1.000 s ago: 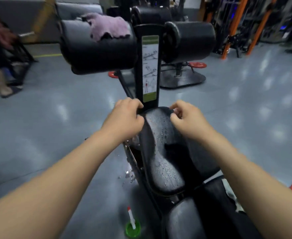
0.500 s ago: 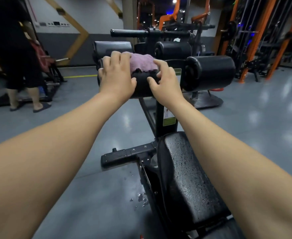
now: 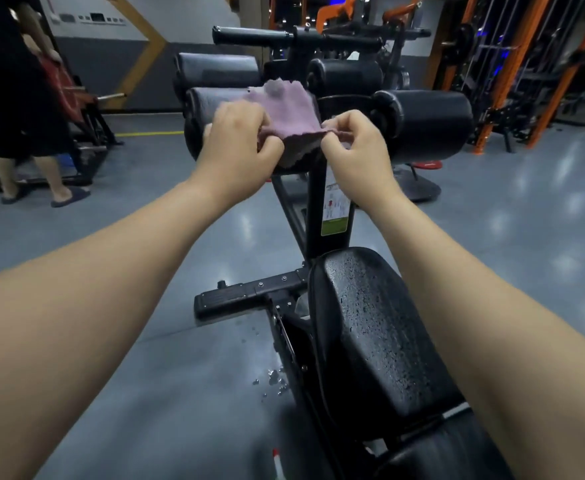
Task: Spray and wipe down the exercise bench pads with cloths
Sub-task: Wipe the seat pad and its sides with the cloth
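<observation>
Purple cloth [image 3: 289,110] is pinched at its near edge by both hands. The left hand [image 3: 239,150] has its fingers curled round the left corner, and the right hand [image 3: 355,152] nips the right corner between thumb and fingertips. Neither hand holds anything else. The near hem is stretched side to side between the hands, while the far part of the cloth lies draped on top of the left roller pad [image 3: 199,105], whose long axis also runs left to right.

The cloth's likely next job lies below the grip and back toward the person. This is the seat pad [image 3: 370,327], beaded all over with spray and, by the look of it, not yet wiped. Its long axis runs from the upright post [image 3: 315,209] toward the person, crosswise to the stretched hem. The right forearm passes just beside its right edge, so the right hand looks better placed to carry the cloth down. Droplets dot the floor [image 3: 180,375] beside the frame.
</observation>
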Available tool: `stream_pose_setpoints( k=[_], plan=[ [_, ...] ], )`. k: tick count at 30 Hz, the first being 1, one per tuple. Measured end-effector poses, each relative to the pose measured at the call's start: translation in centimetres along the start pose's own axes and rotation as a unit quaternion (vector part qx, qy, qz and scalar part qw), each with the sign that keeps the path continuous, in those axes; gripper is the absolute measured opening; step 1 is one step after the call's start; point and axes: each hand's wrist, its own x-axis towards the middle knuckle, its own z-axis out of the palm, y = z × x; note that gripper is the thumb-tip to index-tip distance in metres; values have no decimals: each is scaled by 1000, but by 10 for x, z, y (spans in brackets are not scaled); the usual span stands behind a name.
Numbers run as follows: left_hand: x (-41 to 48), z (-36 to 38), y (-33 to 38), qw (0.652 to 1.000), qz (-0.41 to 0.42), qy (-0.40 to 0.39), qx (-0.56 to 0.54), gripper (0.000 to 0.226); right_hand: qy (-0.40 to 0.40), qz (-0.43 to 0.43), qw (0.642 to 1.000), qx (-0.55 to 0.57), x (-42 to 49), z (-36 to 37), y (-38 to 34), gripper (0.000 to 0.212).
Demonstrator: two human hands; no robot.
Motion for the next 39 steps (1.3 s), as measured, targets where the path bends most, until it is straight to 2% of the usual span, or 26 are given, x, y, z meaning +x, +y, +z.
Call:
stream_pose_setpoints(
  k=[2,5,6,8,9,10,12,14,15,16,18,19,21,22,24,26,28,31,35,37,39],
  plan=[
    [-23,0,14,995,-28,-11,-93,20,-32,13,999,24,-16,-20,-5,4],
    [-63,11,34,960,-148,-36,-236,19,-85,38,996,18,-38,-44,-11,7],
    [-78,19,38,924,-205,-55,-317,18,-109,60,992,12,-46,-49,-10,7],
    [-105,36,43,801,-327,-92,-492,12,-158,106,982,-3,-63,-55,-3,6],
    [-119,46,44,732,-383,-122,-549,21,-179,125,976,-16,-73,-58,1,6],
    [-133,55,42,680,-426,-155,-576,32,-195,141,970,-24,-82,-59,5,7],
    [-159,71,45,606,-467,-222,-604,49,-202,186,961,-16,-99,-62,14,12],
    [-175,77,53,559,-458,-283,-630,60,-183,232,955,-26,-113,-63,25,20],
    [-179,76,58,561,-445,-304,-628,63,-172,251,952,-45,-118,-63,32,22],
    [-182,75,65,592,-416,-322,-611,61,-159,268,948,-61,-124,-63,39,24],
    [-189,76,70,694,-339,-342,-535,59,-126,297,944,-70,-132,-63,52,27],
    [-193,78,71,729,-315,-346,-500,68,-111,316,940,-62,-136,-65,59,29],
    [-194,80,71,760,-306,-341,-460,79,-88,358,929,-22,-145,-68,69,28],
    [-193,82,71,770,-315,-326,-449,72,-83,382,920,4,-150,-70,73,27],
    [-189,84,73,790,-333,-284,-431,43,-96,439,889,83,-158,-74,77,23],
    [-185,87,74,794,-353,-242,-432,22,-138,483,840,206,-167,-80,77,23],
    [-184,90,72,777,-383,-212,-452,18,-187,475,814,278,-179,-85,77,32],
    [-184,92,63,757,-413,-178,-475,27,-241,406,851,231,-192,-83,79,45],
    [-184,87,56,715,-420,-193,-525,29,-255,324,905,104,-200,-74,80,23],
    [-182,82,54,726,-401,-231,-509,25,-249,274,928,44,-200,-72,80,11],
    [-182,77,52,769,-346,-306,-442,25,-232,262,936,34,-196,-75,81,11]
  ],
)
